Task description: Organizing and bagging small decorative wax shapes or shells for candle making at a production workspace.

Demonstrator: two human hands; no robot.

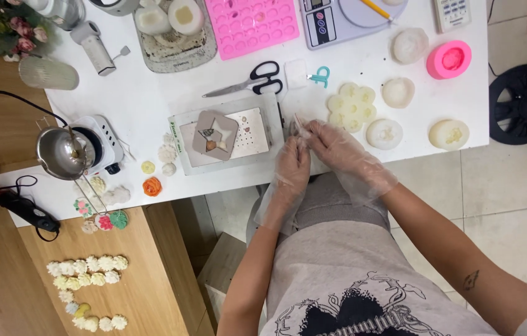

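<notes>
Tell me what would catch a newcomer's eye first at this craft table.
The two gloved hands, left hand and right hand, meet at the white table's front edge, pinching a small clear piece between them. Beside them, to the left, a tray holds a grey square mould with a star cut-out. Bright pink stands out at the far edge: a flat pink mould sheet and a round pink mould to the right.

Both gloved hands meet at the white table's (151, 106) near edge, the left hand (292, 169) and right hand (336, 144) pinching a small clear item (299, 124). Black-handled scissors (252, 80) lie at eleven o'clock from them, a flower-shaped mould (351, 106) at one o'clock.
</notes>
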